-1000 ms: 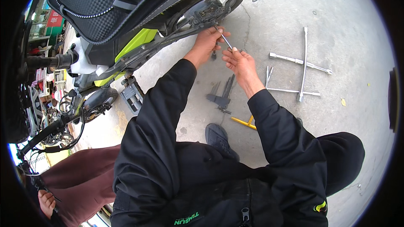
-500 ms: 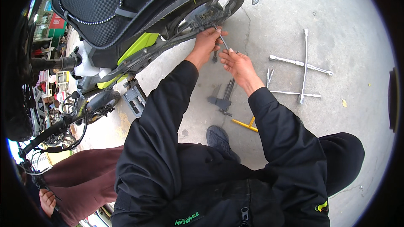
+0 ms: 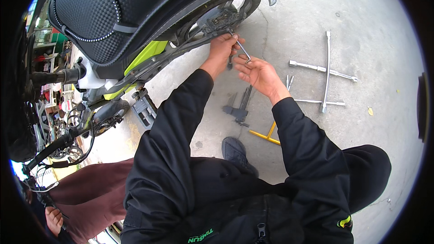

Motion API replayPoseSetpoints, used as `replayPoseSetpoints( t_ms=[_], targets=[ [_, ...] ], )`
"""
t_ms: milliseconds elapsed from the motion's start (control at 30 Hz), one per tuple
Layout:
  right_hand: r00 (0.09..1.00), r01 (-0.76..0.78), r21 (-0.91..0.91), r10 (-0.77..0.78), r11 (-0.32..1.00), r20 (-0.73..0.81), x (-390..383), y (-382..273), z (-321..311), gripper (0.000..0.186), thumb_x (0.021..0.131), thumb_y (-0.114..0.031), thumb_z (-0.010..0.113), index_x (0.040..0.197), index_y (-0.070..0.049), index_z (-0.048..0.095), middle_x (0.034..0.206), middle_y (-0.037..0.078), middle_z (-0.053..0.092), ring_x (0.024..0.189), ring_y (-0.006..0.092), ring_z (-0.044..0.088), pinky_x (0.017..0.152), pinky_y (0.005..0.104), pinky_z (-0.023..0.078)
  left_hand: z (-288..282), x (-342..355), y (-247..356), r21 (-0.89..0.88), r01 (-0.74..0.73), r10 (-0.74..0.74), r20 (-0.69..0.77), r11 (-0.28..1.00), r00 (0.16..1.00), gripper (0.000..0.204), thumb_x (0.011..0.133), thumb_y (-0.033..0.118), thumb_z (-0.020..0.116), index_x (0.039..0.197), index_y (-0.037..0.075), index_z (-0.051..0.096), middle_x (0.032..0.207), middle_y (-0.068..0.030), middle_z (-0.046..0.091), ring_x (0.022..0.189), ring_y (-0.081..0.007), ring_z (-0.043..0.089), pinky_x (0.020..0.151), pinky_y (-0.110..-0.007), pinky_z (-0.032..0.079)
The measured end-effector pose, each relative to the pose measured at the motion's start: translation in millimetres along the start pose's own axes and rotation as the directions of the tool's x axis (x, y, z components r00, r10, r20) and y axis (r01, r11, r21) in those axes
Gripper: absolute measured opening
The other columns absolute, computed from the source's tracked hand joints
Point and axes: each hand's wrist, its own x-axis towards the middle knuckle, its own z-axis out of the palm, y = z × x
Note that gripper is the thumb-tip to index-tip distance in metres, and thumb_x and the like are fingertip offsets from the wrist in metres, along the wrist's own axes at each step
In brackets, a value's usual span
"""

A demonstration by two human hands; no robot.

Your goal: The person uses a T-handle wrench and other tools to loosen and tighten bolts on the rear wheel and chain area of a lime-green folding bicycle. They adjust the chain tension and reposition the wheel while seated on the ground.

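Since half a second ago, the lower end of the thin metal rod [image 3: 242,49] has been swung down and to the right, and the right hand [image 3: 258,76] has been drawn slightly lower with it. The rod is held slantwise between the motorbike's underside and the right hand, its upper end near the parts beside the rear wheel [image 3: 251,7]. The upper shaft is pinched between thumb and fingers of the left hand [image 3: 222,49]. The right hand's fingers are loosely curled at the bent lower end; whether it is gripped or only touched cannot be told. On the motorbike [image 3: 147,56], a black quilted seat [image 3: 86,11] and lime-green panels are seen. Green lettering is borne on the front of the black jacket [image 3: 181,122], with a small yellow-green mark near its lower right edge; no lettering can be made out on the tools. On the concrete [image 3: 375,68], a cross-shaped wrench [image 3: 326,69], a dark caliper-like tool [image 3: 236,112] and a yellow T-shaped handle [image 3: 270,133], partly hidden by the right sleeve, are laid out. At lower left, another person's hand [image 3: 54,219] is seen beside maroon trousers [image 3: 97,194].
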Motion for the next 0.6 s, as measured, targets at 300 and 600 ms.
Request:
replayPoseSetpoints(
  t_ms=[300, 600],
  targets=[
    [0.798, -0.014, -0.956, -0.579, -0.292, 0.165, 7.6, 16.5, 7.1, 0.026, 0.094, -0.002, 0.047, 0.117, -0.002, 0.058, 0.118, 0.012, 0.064, 0.104, 0.0231, 0.063, 0.082, 0.0351, 0.052, 0.1, -4.7, 2.8, -0.060, 0.037, -0.037, 0.002, 0.997, 0.999, 0.018, 0.096, 0.023, 0.059, 0.104, 0.009, 0.067, 0.101, -0.0019, 0.070, 0.078, -0.0064, 0.058, 0.072, -0.022, 0.045],
    [0.981, -0.130, 0.035, 0.134, 0.991, -0.137, 13.1, -19.3, -5.5, 0.032, 0.097, -0.012, 0.051, 0.125, 0.002, 0.053, 0.121, 0.018, 0.060, 0.102, 0.0259, 0.064, 0.082, 0.0355, 0.053, -1.4, -0.9, 2.9, -0.219, 0.033, -0.014, 0.091, 0.975, 0.996, 0.021, 0.097, 0.017, 0.056, 0.110, 0.002, 0.061, 0.108, -0.0114, 0.068, 0.095, -0.0167, 0.066, 0.085, -0.029, 0.050]
  ],
)
